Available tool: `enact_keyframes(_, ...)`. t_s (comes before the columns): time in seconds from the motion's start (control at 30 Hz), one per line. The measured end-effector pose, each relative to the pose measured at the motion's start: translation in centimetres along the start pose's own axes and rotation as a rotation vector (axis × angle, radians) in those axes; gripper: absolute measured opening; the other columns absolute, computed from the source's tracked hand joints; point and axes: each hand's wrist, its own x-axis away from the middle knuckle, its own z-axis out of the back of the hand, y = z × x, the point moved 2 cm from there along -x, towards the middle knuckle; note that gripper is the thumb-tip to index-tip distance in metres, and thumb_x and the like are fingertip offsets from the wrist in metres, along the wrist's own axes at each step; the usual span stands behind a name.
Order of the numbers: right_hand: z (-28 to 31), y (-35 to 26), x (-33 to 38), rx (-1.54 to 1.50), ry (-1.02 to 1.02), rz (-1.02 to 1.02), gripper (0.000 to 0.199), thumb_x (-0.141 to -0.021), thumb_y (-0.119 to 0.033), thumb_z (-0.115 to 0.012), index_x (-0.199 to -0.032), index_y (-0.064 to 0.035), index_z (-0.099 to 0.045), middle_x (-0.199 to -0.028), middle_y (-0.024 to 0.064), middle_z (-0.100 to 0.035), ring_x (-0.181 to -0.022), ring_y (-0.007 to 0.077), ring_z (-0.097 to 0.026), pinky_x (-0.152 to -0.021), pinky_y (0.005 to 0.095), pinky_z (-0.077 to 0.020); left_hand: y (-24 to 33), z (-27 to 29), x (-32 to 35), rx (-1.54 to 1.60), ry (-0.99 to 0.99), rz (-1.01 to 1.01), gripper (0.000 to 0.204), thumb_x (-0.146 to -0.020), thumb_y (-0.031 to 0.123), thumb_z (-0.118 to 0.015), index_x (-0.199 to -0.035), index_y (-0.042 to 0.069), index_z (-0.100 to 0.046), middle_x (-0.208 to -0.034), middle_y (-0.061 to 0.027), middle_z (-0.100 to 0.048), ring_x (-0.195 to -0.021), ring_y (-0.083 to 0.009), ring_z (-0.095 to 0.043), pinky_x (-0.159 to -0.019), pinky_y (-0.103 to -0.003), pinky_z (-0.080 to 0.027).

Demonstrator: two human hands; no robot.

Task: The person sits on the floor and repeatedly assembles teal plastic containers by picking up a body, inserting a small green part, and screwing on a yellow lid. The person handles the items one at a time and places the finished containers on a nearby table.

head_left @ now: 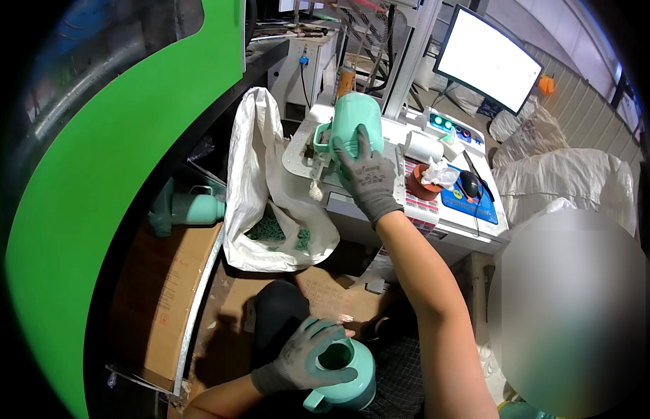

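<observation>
Low in front of me, my left hand (307, 356) in a grey glove grips a mint-green jug (363, 373) around its open neck. The jug's opening faces up, and its handle sticks out toward the lower left. My right hand (370, 178), also gloved, reaches forward to a second mint-green jug (358, 112) on the white workbench (426, 234). Its fingers lie over the jug's near side; the thumb side is partly hidden. That jug's handle points left, beside a small metal fixture.
A white woven sack (252, 181) holding green scraps stands left of the bench. Further left, another mint-green jug (198, 209) lies by a cardboard box (173, 300) near a green machine panel (67, 230). The bench carries a brown tape roll (421, 185), mouse (469, 184) and monitor (489, 59).
</observation>
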Motion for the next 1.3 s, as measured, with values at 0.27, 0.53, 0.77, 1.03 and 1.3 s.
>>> enact_keyframes(0.27, -2.4, -0.4, -2.5, 0.054, 0.138, 0.023, 0.059, -0.101, -0.031, -0.056, -0.156, -0.0176, -0.039, -0.162, 0.0288, -0.034, -0.098, 0.0357, -0.072, -0.076, 0.0489, -0.0612, 0.8, 0.9, -0.4, -0.017, 0.014, -0.046, 0.081, -0.075, 0.049, -0.087, -0.137, 0.006, -0.058, -0.127, -0.0135, -0.060, -0.116, -0.0340, -0.054, -0.104, -0.046, -0.042)
enact_keyframes(0.53, 2.0, -2.3, 8.1, -0.144, 0.214, 0.170, 0.044, -0.094, -0.027, -0.059, -0.136, -0.0157, -0.062, -0.145, 0.0181, -0.054, -0.110, 0.0287, -0.061, -0.084, 0.0446, -0.0517, -1.4, -1.3, 0.7, 0.567, 0.086, 0.087, 0.078, -0.073, 0.028, -0.087, -0.137, -0.001, -0.052, -0.127, -0.0197, -0.055, -0.118, -0.0329, -0.056, -0.101, -0.047, -0.047)
enact_keyframes(0.77, 6.0, 5.9, 29.1, -0.138, -0.020, 0.005, 0.042, -0.082, -0.036, -0.071, -0.120, -0.0176, -0.066, -0.117, 0.0106, -0.064, -0.099, 0.0257, -0.065, -0.081, 0.0428, -0.0520, -3.0, -1.7, -1.1, 0.482, -0.066, 0.108, 0.078, -0.080, 0.035, -0.072, -0.145, -0.003, -0.049, -0.128, -0.0125, -0.055, -0.115, -0.0228, -0.055, -0.102, -0.039, -0.044)
enact_keyframes(1.03, 27.8, 25.9, 46.5, 0.349, 0.097, -0.577, 0.019, -0.089, -0.023, -0.070, -0.104, -0.0113, -0.071, -0.085, 0.0148, -0.071, -0.075, 0.0335, -0.070, -0.064, 0.0424, -0.0551, -3.9, -0.9, -4.6, 0.110, -0.186, -0.098, 0.055, -0.096, 0.023, -0.072, -0.139, -0.005, -0.053, -0.129, -0.0138, -0.059, -0.117, -0.0251, -0.054, -0.105, -0.038, -0.043)
enact_keyframes(1.3, 56.4, 21.4, 81.1, 0.757, -0.375, -1.859, 0.047, -0.088, -0.043, -0.063, -0.120, -0.0091, -0.073, -0.124, 0.0256, -0.069, -0.114, 0.0410, -0.068, -0.098, 0.0465, -0.0535, -6.7, -1.7, -6.0, 0.201, -0.242, 0.027, 0.049, -0.095, 0.024, -0.072, -0.135, 0.000, -0.057, -0.112, -0.0077, -0.064, -0.092, -0.0193, -0.058, -0.083, -0.034, -0.048)
